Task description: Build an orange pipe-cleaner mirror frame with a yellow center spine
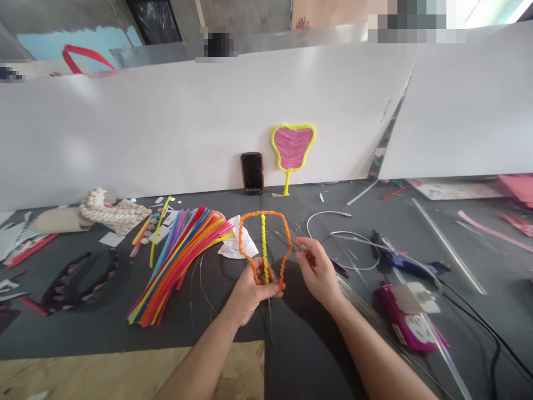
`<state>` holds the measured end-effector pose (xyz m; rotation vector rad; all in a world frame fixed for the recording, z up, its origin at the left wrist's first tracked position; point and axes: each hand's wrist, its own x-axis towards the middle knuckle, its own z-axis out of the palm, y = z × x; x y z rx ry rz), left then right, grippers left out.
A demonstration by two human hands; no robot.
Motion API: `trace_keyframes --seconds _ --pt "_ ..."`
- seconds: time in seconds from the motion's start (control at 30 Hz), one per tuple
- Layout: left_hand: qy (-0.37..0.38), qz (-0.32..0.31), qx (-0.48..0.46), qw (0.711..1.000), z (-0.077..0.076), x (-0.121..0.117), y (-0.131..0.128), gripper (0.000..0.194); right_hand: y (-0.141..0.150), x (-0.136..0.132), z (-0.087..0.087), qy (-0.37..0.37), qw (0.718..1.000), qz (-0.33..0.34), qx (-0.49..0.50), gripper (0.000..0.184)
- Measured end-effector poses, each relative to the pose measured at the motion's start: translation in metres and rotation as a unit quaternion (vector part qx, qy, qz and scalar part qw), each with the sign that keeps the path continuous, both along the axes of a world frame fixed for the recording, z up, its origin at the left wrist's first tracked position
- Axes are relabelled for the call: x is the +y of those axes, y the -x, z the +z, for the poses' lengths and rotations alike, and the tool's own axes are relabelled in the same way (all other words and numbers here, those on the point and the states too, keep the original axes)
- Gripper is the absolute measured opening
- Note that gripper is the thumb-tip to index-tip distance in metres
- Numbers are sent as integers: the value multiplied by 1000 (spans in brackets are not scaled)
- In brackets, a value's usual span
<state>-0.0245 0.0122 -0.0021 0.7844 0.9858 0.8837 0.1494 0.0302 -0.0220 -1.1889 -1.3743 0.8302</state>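
My left hand [260,289] is closed around the lower ends of an orange twisted pipe-cleaner outline [240,236], rounded at the top. A yellow twisted pipe cleaner [264,241] runs down its middle, and a thin wire [270,314] shows below the hand. To the right of the outline and apart from it, my right hand [318,272] has its fingers curled with thumb and fingertips near each other. Whatever they hold, if anything, cannot be made out. Thin metal wires [360,303] lie on the table beneath and beside that hand.
Left lies a bundle of colourful pipe cleaners [170,266] with a dark braided band [75,283] farther over. A phone [252,173] and a pink shape with yellow edging [293,147] lean on the white partition [166,122]. Right are a blue glue gun [403,258] and a magenta power strip [410,322].
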Motion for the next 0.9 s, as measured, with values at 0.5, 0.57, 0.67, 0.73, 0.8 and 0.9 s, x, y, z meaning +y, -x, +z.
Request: trace_keyframes --seconds 0.5,0.57,0.67,0.73,0.8,0.9 --pt "21 -9 -19 1000 2 -4 -5 38 -7 5 0 -166 953 67 -245 28" --pt "18 -7 -22 1000 1 -5 -7 38 -5 3 1 -172 952 49 -249 28" --pt "16 -11 -23 1000 1 -6 -10 38 -2 2 1 -179 950 29 -254 25" --pt "16 -8 -23 1000 1 -6 -11 39 0 1 0 -181 952 23 -245 23" --pt "15 4 -22 1000 1 -5 -11 40 0 0 0 -162 964 15 -209 19" --pt "10 29 -20 999 0 -3 -10 41 2 -2 1 -75 994 -29 -80 23"
